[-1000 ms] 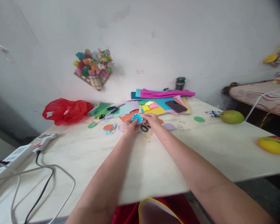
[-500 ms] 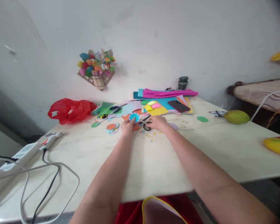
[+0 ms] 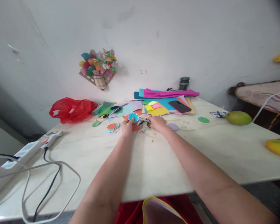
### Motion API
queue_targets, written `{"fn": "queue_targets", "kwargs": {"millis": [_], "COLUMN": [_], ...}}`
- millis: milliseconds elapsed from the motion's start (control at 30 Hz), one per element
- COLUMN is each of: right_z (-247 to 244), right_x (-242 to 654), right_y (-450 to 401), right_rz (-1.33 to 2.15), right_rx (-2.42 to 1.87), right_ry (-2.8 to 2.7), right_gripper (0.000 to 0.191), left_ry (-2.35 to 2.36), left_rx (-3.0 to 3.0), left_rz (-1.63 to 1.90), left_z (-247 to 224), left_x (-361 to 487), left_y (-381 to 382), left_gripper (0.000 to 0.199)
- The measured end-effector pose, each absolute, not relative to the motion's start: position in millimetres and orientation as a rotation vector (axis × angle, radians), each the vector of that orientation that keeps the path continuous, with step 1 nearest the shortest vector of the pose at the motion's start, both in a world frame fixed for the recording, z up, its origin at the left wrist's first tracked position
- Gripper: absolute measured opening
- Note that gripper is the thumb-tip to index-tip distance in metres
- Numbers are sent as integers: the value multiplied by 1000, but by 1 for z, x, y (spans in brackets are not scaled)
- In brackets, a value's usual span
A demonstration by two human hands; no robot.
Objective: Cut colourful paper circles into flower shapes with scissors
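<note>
My left hand (image 3: 127,126) pinches a blue paper flower (image 3: 133,117), which lies over a pale paper disc. To its right, my right hand (image 3: 157,123) is closed on the handles of a pair of scissors (image 3: 143,119). The scissor blades point left toward the flower, and the fingers cover most of the handles. Below both hands, small paper scraps (image 3: 151,136) are scattered on the table. A stack of cut paper flowers (image 3: 112,127) with an orange one on top lies left of my left hand. A lilac paper disc (image 3: 173,126) rests beside my right wrist.
Coloured paper sheets (image 3: 162,111) lie at the back with a phone (image 3: 179,106) on them. Another pair of scissors (image 3: 118,108) and a red plastic bag (image 3: 72,109) are to the left. Cables (image 3: 67,166) loop across the left side. A green mango (image 3: 238,118) sits at right.
My right hand has closed further over the scissor handles, which showed more clearly before. The left hand keeps its hold on the blue flower. The whole view has shifted slightly.
</note>
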State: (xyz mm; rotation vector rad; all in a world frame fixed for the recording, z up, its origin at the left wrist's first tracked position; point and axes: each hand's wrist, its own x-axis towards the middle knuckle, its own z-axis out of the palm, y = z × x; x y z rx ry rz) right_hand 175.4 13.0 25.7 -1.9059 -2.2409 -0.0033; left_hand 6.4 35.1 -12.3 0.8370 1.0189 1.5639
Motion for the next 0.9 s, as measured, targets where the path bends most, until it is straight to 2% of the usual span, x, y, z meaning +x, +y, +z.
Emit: {"fn": "queue_targets", "kwargs": {"millis": [167, 300, 400, 667, 900], "right_z": [26, 23, 24, 22, 16], "right_x": [186, 184, 182, 192, 189], "right_y": [21, 24, 20, 17, 19], "right_rz": [240, 855, 1114, 1432, 1491], "right_rx": [-1816, -1546, -1351, -1149, -1089], "right_ry": [-1967, -1681, -1552, -1662, -1742], "right_gripper": [26, 11, 6, 34, 40], "left_ry": [1020, 1010, 992, 980, 944], "left_rx": [797, 771, 746, 683, 653], "left_rz": [1569, 1578, 1587, 1618, 1607], "left_z": [-8, -4, -2, -3, -4], "left_x": [5, 6, 7, 9, 10], "left_y": [33, 30, 27, 28, 30], "left_gripper": [24, 24, 22, 27, 20]}}
